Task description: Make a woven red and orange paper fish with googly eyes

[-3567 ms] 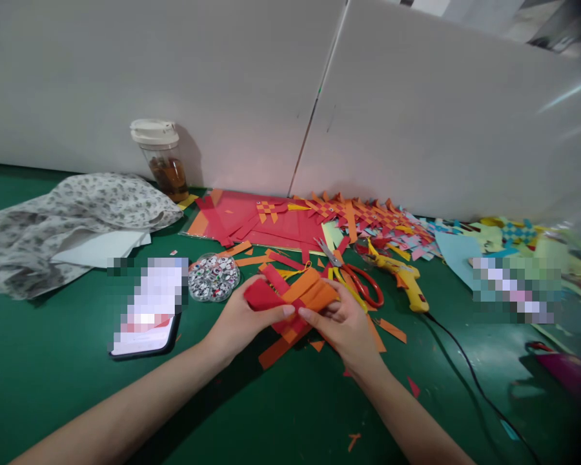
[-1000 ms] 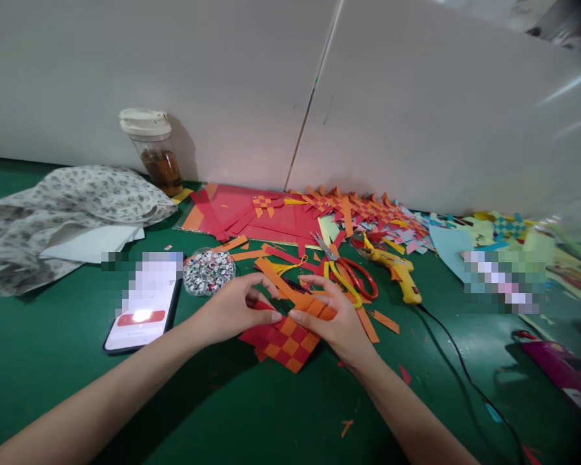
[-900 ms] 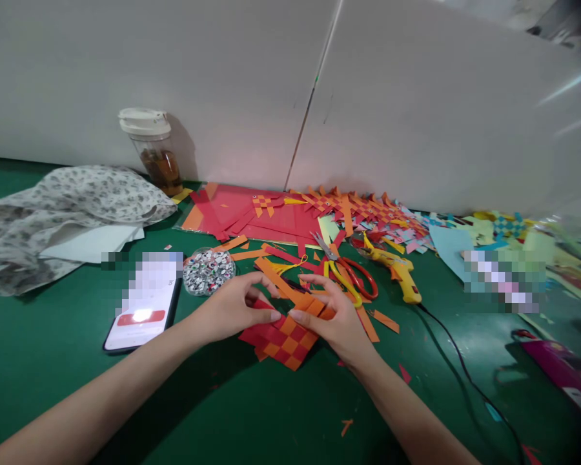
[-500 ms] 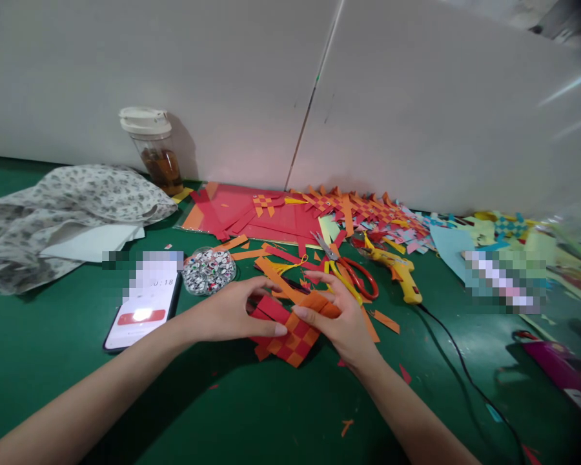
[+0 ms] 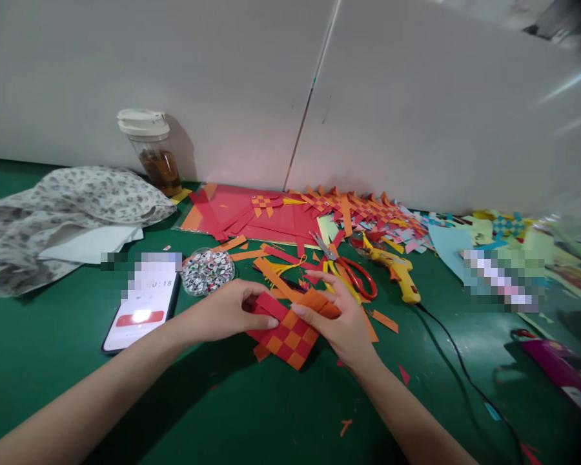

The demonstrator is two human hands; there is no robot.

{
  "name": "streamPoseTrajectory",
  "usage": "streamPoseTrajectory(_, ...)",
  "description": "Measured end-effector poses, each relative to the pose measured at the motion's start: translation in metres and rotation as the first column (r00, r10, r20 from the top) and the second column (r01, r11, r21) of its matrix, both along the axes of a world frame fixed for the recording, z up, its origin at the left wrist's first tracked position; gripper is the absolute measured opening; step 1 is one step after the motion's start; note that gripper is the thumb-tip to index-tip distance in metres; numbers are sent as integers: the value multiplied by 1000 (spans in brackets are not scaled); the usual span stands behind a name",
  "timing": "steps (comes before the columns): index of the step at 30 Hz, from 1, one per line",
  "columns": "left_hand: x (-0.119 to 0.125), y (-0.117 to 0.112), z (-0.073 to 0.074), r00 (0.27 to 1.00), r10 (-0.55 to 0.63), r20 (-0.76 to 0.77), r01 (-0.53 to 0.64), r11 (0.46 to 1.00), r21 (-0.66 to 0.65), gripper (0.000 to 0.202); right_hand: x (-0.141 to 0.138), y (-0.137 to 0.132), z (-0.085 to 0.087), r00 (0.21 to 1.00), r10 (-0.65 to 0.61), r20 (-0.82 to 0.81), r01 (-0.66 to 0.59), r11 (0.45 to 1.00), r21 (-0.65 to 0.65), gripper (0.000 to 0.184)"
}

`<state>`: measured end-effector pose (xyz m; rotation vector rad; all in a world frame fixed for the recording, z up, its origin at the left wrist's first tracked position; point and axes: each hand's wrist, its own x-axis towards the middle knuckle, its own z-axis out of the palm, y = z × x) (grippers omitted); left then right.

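Note:
A red and orange woven paper piece (image 5: 290,336) with a checkerboard patch sits just above the green table (image 5: 271,413). My left hand (image 5: 227,311) pinches its red strips at the left side, thumb on top. My right hand (image 5: 339,320) grips the orange strips at the right side, fingers partly spread above them. Loose strip ends stick out behind the hands.
A phone (image 5: 142,310) lies left of my hands, beside a round clear box of googly eyes (image 5: 207,270). Scissors (image 5: 348,271) and a yellow glue gun (image 5: 392,268) with its cord lie to the right. Paper sheets (image 5: 252,219), a bottle (image 5: 152,152) and patterned cloth (image 5: 68,206) sit behind.
The folded bundle held up 3.6 s ago has been lowered and shows a flat checkerboard weave. Over the last second my hands shifted their grip on the strips slightly.

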<state>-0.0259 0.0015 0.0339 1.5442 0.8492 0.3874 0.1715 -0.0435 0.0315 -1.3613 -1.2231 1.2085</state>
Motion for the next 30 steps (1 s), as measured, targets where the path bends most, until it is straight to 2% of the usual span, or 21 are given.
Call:
streamPoseTrajectory(5,2,0,-6,999,47,-12,-46,997,66,22,3,2,-5,998,51,-21,-52,997,-61,67)
streamPoseTrajectory(9,1,1,-9,994,91,-55,-82,987,138,23,4,3,-4,995,86,58,-82,994,-70,64)
streamPoseTrajectory(15,-4,3,-6,992,73,-100,-61,991,117,34,2,2,-3,986,141,91,-140,990,-23,62)
streamPoseTrajectory(21,-1,-1,-6,987,112,-115,-93,984,154,47,1,1,-2,991,89,99,-88,996,-13,61)
streamPoseTrajectory(26,5,-4,-6,996,77,-34,-73,993,93,25,2,1,-3,995,98,14,-97,995,-25,58)
streamPoseTrajectory(30,7,-5,-6,994,96,-43,-89,988,127,24,4,2,-6,997,75,-20,-75,997,-3,53)
